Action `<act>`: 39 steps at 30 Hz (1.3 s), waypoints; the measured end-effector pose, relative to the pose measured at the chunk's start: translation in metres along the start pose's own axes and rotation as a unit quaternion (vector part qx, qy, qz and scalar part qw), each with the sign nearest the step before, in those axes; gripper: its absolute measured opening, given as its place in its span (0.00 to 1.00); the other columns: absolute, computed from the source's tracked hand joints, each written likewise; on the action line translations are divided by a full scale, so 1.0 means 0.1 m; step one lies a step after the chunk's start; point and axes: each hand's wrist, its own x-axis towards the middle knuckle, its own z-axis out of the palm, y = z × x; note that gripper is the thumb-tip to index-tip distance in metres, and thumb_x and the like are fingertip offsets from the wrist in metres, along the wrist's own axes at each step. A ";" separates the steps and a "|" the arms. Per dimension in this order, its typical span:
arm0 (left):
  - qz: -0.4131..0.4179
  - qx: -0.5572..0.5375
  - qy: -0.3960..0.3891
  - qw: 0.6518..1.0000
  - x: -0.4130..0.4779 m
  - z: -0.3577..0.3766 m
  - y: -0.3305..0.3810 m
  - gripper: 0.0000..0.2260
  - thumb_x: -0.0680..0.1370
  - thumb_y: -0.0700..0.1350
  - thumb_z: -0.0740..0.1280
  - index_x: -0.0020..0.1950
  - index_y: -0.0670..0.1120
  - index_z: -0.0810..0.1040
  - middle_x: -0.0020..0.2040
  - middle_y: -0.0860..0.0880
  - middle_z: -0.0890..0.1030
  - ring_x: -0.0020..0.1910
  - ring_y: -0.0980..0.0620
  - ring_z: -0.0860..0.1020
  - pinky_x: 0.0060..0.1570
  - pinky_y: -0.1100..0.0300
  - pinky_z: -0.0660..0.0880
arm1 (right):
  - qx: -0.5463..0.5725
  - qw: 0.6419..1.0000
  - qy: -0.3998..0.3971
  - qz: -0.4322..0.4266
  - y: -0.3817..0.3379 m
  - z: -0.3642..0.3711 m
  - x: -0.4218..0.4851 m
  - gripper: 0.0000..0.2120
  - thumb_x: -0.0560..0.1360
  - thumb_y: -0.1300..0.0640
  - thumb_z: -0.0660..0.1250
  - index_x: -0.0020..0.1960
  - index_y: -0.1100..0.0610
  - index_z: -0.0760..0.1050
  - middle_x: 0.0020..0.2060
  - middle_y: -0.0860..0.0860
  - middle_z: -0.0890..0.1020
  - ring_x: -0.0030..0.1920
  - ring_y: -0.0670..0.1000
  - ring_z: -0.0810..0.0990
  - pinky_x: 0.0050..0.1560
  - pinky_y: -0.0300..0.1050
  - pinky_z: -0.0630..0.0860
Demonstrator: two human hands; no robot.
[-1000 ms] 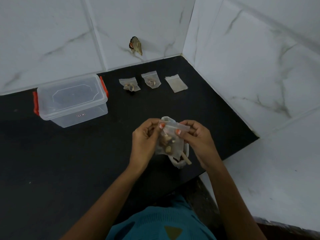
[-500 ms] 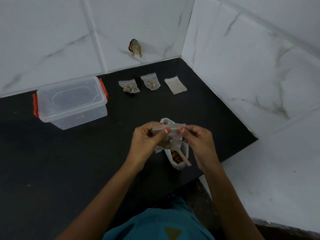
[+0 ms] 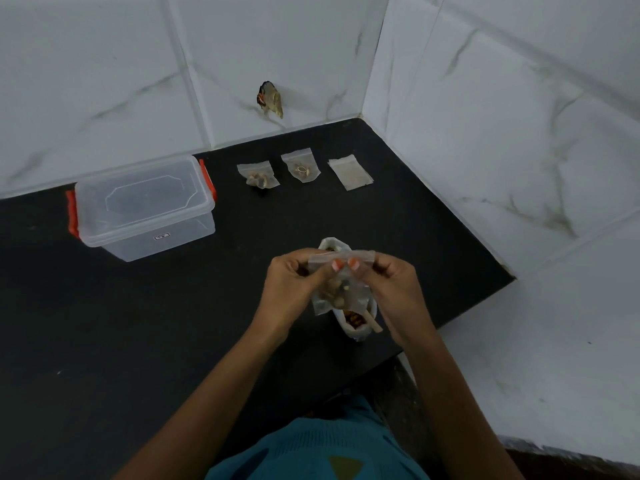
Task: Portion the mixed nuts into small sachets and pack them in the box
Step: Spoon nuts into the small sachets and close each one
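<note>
Left hand point(image 3: 294, 289) and right hand point(image 3: 394, 289) raised, thumbs and fingers pinching top strip of small clear nut-filled plastic sachet point(image 3: 341, 289); crinkled film, lumpy brown nuts

A black counter point(image 3: 138, 341) fills the corner and meets the tiled walls point(image 3: 104, 64) at the back and on the right. At its back left stands a clear box point(image 3: 145, 220) with its lid point(image 3: 145, 192) on. The box has an orange clip point(image 3: 205, 178) at each short end and a small label point(image 3: 161, 236) on the near side. To the right of the box, along the back, three sachets lie in a row, apart from one another. The left sachet point(image 3: 258, 171) and the middle sachet point(image 3: 301, 161) each hold a few nuts point(image 3: 257, 181); the right sachet point(image 3: 350, 172) lies flat. Near the front right edge stands an open bag point(image 3: 358, 332) of nuts, largely hidden, with a wooden stick point(image 3: 374, 326) leaning out of it.
</note>
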 end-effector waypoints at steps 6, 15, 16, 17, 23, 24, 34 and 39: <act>-0.005 -0.006 0.002 1.000 -0.02 -0.01 -0.02 0.05 0.74 0.39 0.66 0.45 0.48 0.80 0.41 0.55 0.84 0.45 0.59 0.82 0.42 0.70 0.76 | 0.001 0.999 0.037 -0.034 0.00 0.00 -0.01 0.08 0.73 0.65 0.64 0.42 0.53 0.77 0.43 0.48 0.80 0.45 0.44 0.79 0.46 0.37 0.77; 0.006 0.008 0.010 1.000 0.00 -0.01 0.00 0.05 0.76 0.37 0.65 0.42 0.43 0.79 0.39 0.51 0.83 0.43 0.58 0.81 0.42 0.70 0.75 | 0.085 0.995 -0.040 0.044 0.01 -0.04 -0.03 0.08 0.66 0.54 0.67 0.43 0.54 0.80 0.40 0.49 0.84 0.44 0.45 0.82 0.45 0.40 0.79; 0.005 0.011 0.007 1.000 -0.01 0.00 -0.01 0.05 0.75 0.37 0.65 0.42 0.43 0.79 0.39 0.52 0.83 0.43 0.58 0.81 0.42 0.70 0.75 | 0.079 0.996 -0.037 0.029 0.01 -0.03 -0.03 0.07 0.67 0.57 0.68 0.44 0.57 0.80 0.41 0.50 0.83 0.43 0.45 0.82 0.41 0.38 0.79; 0.004 0.013 0.002 1.000 -0.02 0.01 0.00 0.05 0.75 0.38 0.65 0.42 0.44 0.80 0.39 0.53 0.83 0.44 0.58 0.82 0.43 0.70 0.75 | 0.077 0.997 -0.029 0.012 0.01 -0.02 -0.04 0.06 0.69 0.61 0.68 0.45 0.60 0.79 0.41 0.51 0.83 0.41 0.44 0.82 0.38 0.35 0.78; -0.008 0.017 -0.047 0.999 -0.05 0.02 0.04 0.08 0.76 0.38 0.64 0.46 0.48 0.81 0.41 0.57 0.84 0.45 0.60 0.82 0.43 0.71 0.75 | 0.044 0.999 0.028 -0.003 0.05 0.00 -0.01 0.04 0.71 0.67 0.66 0.45 0.65 0.78 0.39 0.48 0.81 0.39 0.40 0.80 0.33 0.32 0.75; -0.001 0.024 -0.045 0.999 -0.05 0.02 0.04 0.08 0.76 0.38 0.63 0.45 0.48 0.81 0.40 0.57 0.84 0.45 0.61 0.82 0.43 0.72 0.75 | 0.048 0.998 0.033 0.004 0.06 0.01 -0.01 0.04 0.72 0.67 0.66 0.44 0.62 0.79 0.38 0.47 0.81 0.39 0.40 0.80 0.32 0.31 0.74; -0.036 -0.021 0.077 0.996 -0.02 -0.06 -0.01 0.08 0.78 0.39 0.62 0.45 0.46 0.80 0.41 0.54 0.84 0.44 0.63 0.81 0.41 0.75 0.73 | 0.058 0.998 -0.007 0.022 0.03 0.05 0.03 0.06 0.74 0.60 0.64 0.45 0.54 0.81 0.44 0.53 0.84 0.50 0.55 0.81 0.56 0.59 0.76; -0.054 -0.029 0.087 0.994 0.00 -0.13 -0.02 0.05 0.76 0.40 0.65 0.46 0.47 0.80 0.42 0.53 0.83 0.43 0.61 0.81 0.40 0.72 0.75 | 0.057 0.998 0.025 0.013 0.05 0.14 0.07 0.08 0.74 0.62 0.66 0.41 0.52 0.82 0.42 0.55 0.83 0.49 0.57 0.81 0.55 0.61 0.76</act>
